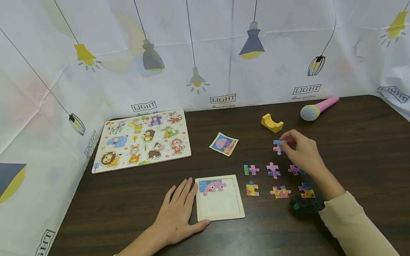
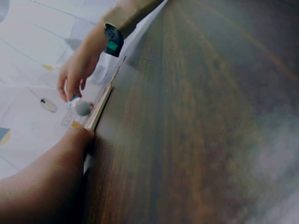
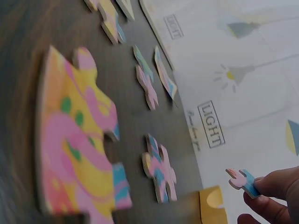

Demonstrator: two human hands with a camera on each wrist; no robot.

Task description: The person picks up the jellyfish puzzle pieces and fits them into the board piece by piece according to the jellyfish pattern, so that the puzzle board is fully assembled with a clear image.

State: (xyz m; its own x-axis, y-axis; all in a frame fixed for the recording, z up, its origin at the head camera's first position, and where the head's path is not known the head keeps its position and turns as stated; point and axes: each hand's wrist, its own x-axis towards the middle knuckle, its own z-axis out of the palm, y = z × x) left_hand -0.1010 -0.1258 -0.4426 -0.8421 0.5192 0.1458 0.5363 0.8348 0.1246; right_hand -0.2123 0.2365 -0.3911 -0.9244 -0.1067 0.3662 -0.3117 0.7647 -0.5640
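Between thumb and fingers my right hand (image 1: pixel 302 153) pinches a blue and pink puzzle piece (image 1: pixel 278 146), held above the table. In the right wrist view that puzzle piece (image 3: pixel 244 182) shows its blue end at the fingertips. My left hand (image 1: pixel 178 216) lies with fingers spread at the left edge of a square wooden puzzle tray (image 1: pixel 221 208). Joined pieces showing a pink animal's head (image 1: pixel 214 186) fill the tray's top left part. Several loose pieces lie in rows right of the tray, among them a yellow and pink piece (image 1: pixel 280 192) and a pink piece (image 1: pixel 273 170).
A small picture card (image 1: pixel 223 144) lies behind the tray. An animal puzzle board (image 1: pixel 140 141) is at the back left. Toward the back right are a yellow curved block (image 1: pixel 272 123) and a pink toy microphone (image 1: pixel 319 109). A printed white curtain (image 1: pixel 210 39) hangs behind the table.
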